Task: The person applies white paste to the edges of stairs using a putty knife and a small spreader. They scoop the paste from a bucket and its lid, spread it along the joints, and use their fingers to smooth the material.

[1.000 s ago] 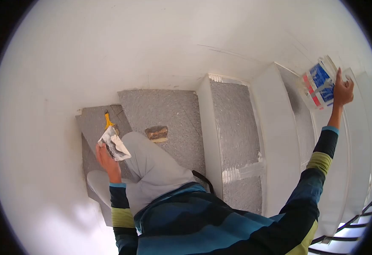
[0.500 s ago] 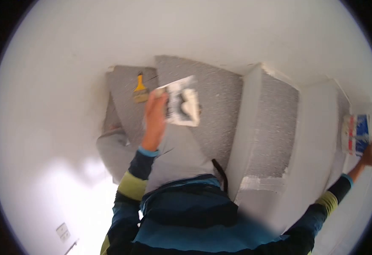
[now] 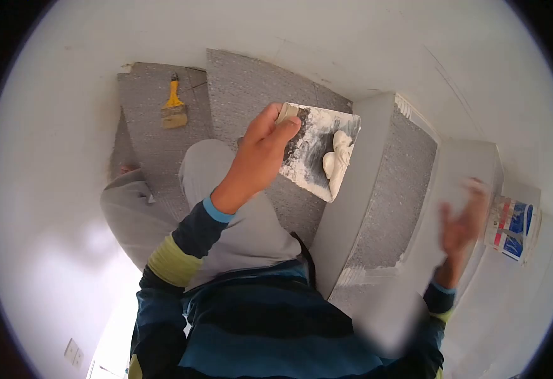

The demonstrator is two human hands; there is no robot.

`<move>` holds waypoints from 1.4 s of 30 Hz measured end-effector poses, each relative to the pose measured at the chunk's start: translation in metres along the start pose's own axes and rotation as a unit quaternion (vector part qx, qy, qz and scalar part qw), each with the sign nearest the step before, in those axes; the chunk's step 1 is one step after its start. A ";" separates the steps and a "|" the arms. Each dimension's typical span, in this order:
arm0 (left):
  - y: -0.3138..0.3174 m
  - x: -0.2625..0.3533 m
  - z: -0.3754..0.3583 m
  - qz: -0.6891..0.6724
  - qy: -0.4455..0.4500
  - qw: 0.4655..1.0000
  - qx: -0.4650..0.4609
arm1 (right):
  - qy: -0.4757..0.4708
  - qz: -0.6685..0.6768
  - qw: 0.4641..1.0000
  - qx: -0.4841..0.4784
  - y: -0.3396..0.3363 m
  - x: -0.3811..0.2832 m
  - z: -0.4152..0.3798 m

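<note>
My left hand [image 3: 260, 151] is closed on the edge of a wide, squarish putty knife [image 3: 305, 158], thumb on top. Smeared white residue covers its dark blade, and a thick lump of white putty [image 3: 338, 155] sits near the far edge. Off to the right, my right hand [image 3: 461, 221] is blurred by motion, with fingers apart and nothing seen in them. It is near a white bucket [image 3: 513, 227] with a blue and red label, but apart from it.
A yellow-handled paintbrush [image 3: 174, 107] lies on a grey speckled stair tread [image 3: 144, 95] at the left. More steps [image 3: 396, 196] run to the right. White walls border the stairs, with a wall switch plate [image 3: 73, 352] at lower left.
My right hand has come away from the bucket and moved left. My left hand has shifted right in view with the putty knife, its putty now clearer. The view has also shifted.
</note>
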State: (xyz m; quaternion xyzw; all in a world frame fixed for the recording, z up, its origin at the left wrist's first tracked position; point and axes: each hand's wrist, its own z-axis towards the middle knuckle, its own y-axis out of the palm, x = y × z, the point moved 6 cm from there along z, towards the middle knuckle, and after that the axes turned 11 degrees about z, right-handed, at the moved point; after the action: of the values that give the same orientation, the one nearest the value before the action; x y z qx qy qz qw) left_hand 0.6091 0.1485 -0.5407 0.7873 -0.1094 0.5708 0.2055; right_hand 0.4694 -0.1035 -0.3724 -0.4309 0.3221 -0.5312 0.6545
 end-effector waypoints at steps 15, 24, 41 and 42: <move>-0.011 -0.022 -0.001 -0.013 -0.088 0.996 0.017 | -0.049 0.330 0.922 -0.198 0.122 -0.097 0.064; -0.057 -0.068 0.009 0.349 0.137 0.914 0.155 | 0.059 0.316 0.907 -0.273 0.143 0.004 0.069; -0.085 -0.117 0.009 -0.171 -0.092 0.979 0.068 | 0.082 0.168 0.867 -0.462 0.216 0.135 0.082; -0.085 -0.118 0.008 -0.171 -0.093 0.978 0.068 | 0.075 0.136 0.866 -0.475 0.217 0.136 0.081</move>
State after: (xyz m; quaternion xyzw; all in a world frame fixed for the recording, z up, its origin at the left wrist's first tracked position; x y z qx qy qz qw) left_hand 0.6123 0.2132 -0.6714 0.8562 0.0475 0.4578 0.2348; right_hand 0.6621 -0.2036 -0.5307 -0.6006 0.6390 -0.2502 0.4103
